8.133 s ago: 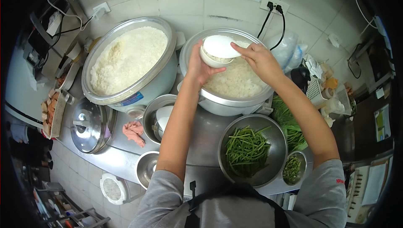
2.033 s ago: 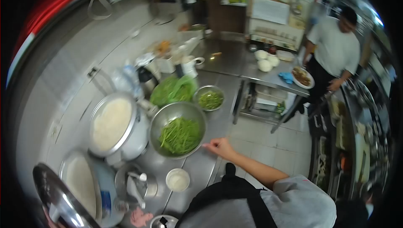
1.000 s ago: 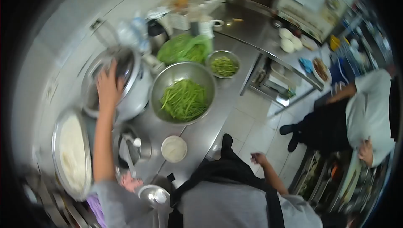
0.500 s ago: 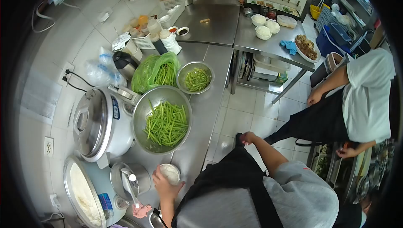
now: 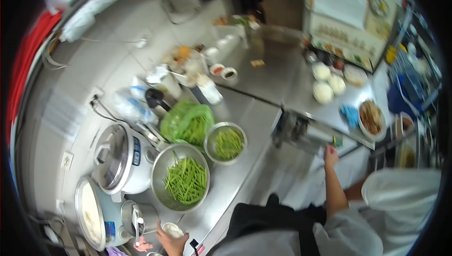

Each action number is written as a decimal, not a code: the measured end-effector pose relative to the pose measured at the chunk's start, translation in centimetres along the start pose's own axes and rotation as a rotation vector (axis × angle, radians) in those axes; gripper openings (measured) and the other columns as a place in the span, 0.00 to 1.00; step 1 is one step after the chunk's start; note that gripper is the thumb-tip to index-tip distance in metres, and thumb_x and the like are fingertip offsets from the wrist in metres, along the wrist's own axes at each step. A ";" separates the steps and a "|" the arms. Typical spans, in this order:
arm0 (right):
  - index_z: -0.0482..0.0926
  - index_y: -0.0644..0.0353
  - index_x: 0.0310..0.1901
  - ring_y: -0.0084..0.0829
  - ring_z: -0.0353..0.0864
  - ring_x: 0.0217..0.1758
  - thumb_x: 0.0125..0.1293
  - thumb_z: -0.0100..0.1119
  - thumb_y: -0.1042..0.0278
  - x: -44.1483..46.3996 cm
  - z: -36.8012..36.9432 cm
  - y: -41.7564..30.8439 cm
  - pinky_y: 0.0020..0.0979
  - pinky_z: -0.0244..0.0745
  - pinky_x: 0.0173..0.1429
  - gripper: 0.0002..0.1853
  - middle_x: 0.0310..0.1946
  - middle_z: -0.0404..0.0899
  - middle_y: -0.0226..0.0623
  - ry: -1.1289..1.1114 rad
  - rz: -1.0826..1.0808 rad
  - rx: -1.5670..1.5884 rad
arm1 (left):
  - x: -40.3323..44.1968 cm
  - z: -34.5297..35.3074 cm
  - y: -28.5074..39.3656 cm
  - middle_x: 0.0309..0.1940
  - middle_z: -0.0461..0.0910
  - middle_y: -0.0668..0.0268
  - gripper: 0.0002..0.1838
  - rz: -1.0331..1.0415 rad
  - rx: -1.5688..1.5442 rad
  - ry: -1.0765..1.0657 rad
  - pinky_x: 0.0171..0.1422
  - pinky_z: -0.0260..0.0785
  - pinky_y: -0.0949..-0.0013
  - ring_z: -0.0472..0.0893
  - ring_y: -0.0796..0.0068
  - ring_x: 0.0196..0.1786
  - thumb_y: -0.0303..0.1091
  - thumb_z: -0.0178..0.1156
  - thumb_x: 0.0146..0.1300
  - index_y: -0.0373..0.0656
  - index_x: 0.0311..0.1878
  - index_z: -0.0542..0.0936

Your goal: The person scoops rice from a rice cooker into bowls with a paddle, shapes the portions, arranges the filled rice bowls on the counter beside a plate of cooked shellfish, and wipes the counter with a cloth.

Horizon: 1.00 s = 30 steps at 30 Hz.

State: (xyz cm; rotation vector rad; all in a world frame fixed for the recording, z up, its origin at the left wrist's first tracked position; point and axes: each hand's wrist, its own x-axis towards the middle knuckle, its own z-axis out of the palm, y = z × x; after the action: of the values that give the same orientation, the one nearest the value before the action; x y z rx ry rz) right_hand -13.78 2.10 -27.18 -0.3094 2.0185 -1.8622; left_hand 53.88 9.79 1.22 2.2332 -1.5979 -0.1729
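Observation:
Down at the near edge of the steel counter, my left hand (image 5: 172, 243) curls its fingers and thumb around a small white bowl of rice (image 5: 173, 230). Left of it stands a metal pot (image 5: 130, 213) with a white utensil in it, and a pink cloth (image 5: 142, 244) lies beside the pot. Out to the right, away from the counter, my right hand (image 5: 331, 157) is raised over the aisle near the side table; its fingers are blurred. A perforated metal bowl of cut green beans (image 5: 186, 180) sits just beyond the rice bowl.
Behind the beans are a green bag of vegetables (image 5: 181, 121) and a smaller bowl of greens (image 5: 228, 144). A large cooker (image 5: 117, 157) stands by the wall. The side table holds bowls of rice (image 5: 323, 92) and a brown dish (image 5: 371, 118). A co-worker's white sleeve (image 5: 400, 192) is close on my right.
The view has shifted, so the counter things appear lower. My right hand has moved from beside my body outward to the right. My left hand still has the rice bowl.

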 end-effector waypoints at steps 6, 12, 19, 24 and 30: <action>0.80 0.62 0.37 0.31 0.76 0.36 0.66 0.60 0.59 4.7 0.1 -14.0 0.33 0.70 0.40 0.13 0.36 0.80 0.37 0.208 -0.516 -0.547 | 4.4 -0.8 13.5 0.52 0.67 0.50 0.58 0.200 -0.220 -0.100 0.62 0.64 0.55 0.68 0.46 0.56 0.34 0.78 0.22 0.41 0.66 0.61; 0.78 0.57 0.54 0.54 0.63 0.65 0.64 0.57 0.65 11.7 2.8 -19.4 0.47 0.60 0.68 0.17 0.59 0.69 0.55 0.094 -0.691 -0.967 | 12.6 5.2 30.1 0.55 0.66 0.48 0.54 0.617 -0.322 -0.456 0.65 0.63 0.54 0.67 0.45 0.59 0.37 0.76 0.30 0.50 0.68 0.62; 0.79 0.60 0.50 0.55 0.65 0.64 0.57 0.57 0.73 14.6 1.2 -14.0 0.48 0.59 0.69 0.17 0.58 0.71 0.53 -0.039 -0.704 -1.027 | 21.1 19.7 49.6 0.59 0.62 0.51 0.55 1.030 -0.294 -0.689 0.65 0.64 0.52 0.64 0.46 0.64 0.37 0.74 0.32 0.60 0.69 0.59; 0.78 0.59 0.51 0.59 0.63 0.64 0.50 0.58 0.76 11.8 0.1 -14.7 0.51 0.61 0.67 0.22 0.61 0.68 0.56 0.148 -0.726 -1.004 | 23.2 29.9 61.0 0.58 0.62 0.52 0.55 1.120 -0.271 -0.658 0.64 0.65 0.50 0.64 0.46 0.62 0.35 0.75 0.27 0.60 0.67 0.61; 0.78 0.57 0.50 0.52 0.68 0.60 0.46 0.60 0.78 12.5 2.2 -18.3 0.46 0.66 0.65 0.25 0.55 0.73 0.49 0.184 -0.608 -0.972 | 21.8 35.9 69.2 0.54 0.67 0.52 0.54 1.177 -0.295 -0.557 0.64 0.64 0.52 0.68 0.48 0.58 0.35 0.77 0.24 0.56 0.64 0.64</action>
State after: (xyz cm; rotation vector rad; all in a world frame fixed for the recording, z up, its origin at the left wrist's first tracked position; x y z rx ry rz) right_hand -25.85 -6.79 -10.76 -1.1341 3.0841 -0.9986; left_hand -11.26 -38.21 -2.83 0.7821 -2.6574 -0.6505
